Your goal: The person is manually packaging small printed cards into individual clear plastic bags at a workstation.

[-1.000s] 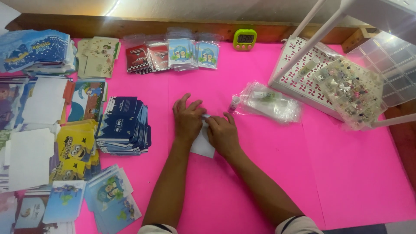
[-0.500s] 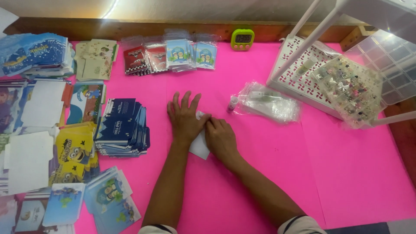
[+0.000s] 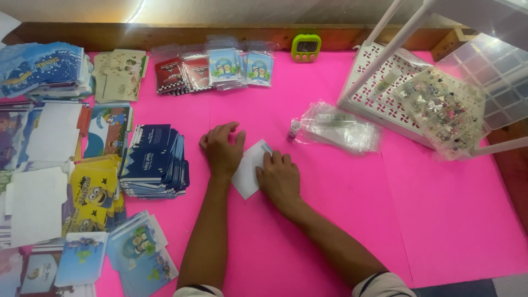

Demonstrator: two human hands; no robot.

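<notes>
on the smooth pink table, the left hand and right hand are lying spread flat, pressing a white folded card

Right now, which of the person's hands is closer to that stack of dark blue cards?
The left. The left hand lies flat on the pink table just right of the stack of dark blue cards; the right hand presses the white paper farther right.

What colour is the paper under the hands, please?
White, on the pink table; the paper shows in the head view.
</notes>
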